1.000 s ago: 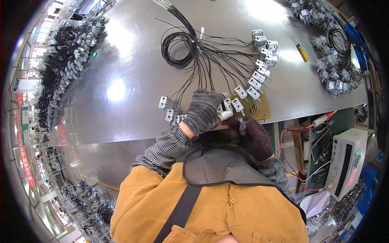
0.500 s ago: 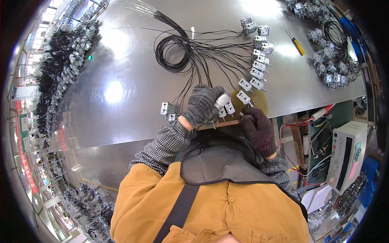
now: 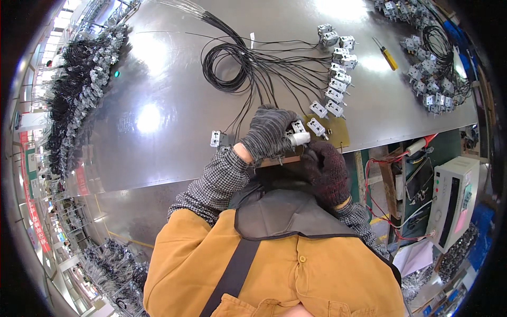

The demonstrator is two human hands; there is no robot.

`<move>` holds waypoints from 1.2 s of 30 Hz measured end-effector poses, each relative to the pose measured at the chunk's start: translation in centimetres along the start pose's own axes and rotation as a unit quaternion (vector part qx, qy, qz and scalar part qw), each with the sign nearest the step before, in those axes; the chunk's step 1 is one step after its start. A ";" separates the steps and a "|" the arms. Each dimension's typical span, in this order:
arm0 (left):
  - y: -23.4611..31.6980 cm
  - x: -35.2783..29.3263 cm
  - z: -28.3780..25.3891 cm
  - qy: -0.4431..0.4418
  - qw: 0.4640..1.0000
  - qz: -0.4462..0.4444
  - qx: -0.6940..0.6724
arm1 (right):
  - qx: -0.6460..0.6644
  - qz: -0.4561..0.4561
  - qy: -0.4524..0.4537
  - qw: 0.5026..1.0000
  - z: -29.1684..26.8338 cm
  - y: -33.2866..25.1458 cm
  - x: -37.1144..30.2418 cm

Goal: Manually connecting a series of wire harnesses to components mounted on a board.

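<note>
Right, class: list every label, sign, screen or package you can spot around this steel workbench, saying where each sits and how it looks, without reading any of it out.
Small white paper tag: on the black wires at the far middle of the bench, a narrow strip.
Red banner signs: along the left rim, long red strips with pale marks.
Pale boxy test instrument: below the bench's right end, cream casing, dark front panel with small coloured stickers.
</note>
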State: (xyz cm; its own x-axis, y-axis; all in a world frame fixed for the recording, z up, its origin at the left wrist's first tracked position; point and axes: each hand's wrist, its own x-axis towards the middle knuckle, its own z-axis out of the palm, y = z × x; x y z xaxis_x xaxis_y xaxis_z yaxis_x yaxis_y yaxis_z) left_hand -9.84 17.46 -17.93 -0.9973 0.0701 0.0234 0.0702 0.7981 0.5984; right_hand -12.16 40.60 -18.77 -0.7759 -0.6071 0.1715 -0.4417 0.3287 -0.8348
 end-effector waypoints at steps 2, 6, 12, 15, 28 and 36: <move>-0.1 0.0 0.2 0.015 1.000 0.017 -0.003 | 0.141 0.153 -0.038 0.977 -0.1 -0.9 -0.5; 0.0 -0.5 0.7 0.052 0.998 0.032 0.003 | 0.380 0.324 -0.083 0.862 -0.3 -0.5 -0.9; 0.3 -0.2 1.2 0.055 0.998 0.009 0.031 | 0.063 0.116 -0.022 0.991 1.6 2.6 -2.2; 0.7 -0.3 1.4 0.061 0.997 -0.006 0.048 | 0.118 0.185 -0.061 0.974 0.5 1.5 -1.4; 0.6 0.0 1.9 0.074 0.996 -0.005 0.048 | 0.466 0.257 -0.081 0.843 0.7 2.3 -1.0; 0.7 0.2 1.8 0.073 0.996 -0.012 0.043 | 0.654 0.375 -0.172 0.633 -0.5 3.3 -1.1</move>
State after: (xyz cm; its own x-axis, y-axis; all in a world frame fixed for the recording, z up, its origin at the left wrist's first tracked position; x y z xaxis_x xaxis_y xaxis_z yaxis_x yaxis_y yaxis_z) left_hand -9.99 19.18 -18.96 -0.9909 -0.0329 0.1304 0.0415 0.8476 0.5290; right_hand -13.00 42.70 -21.39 -0.3020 -0.8311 -0.4670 0.9201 -0.1261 -0.3708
